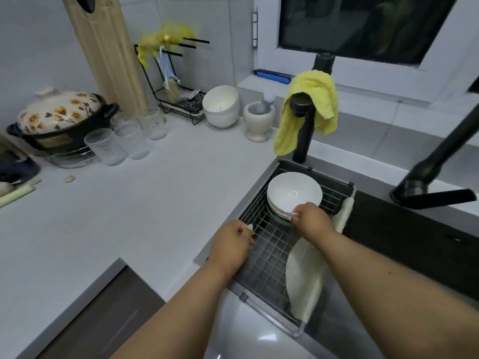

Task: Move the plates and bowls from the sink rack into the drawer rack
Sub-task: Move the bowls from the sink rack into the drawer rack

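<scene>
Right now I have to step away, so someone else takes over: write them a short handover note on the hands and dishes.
Right hand grips the near rim of the stacked white bowls in the sink rack.
Left hand rests curled on the rack's left edge, holding something small and white I can't identify.
Done: cannot tell; the drawer rack is out of view.
Left: lift this stack out and carry it to the drawer rack.
</scene>
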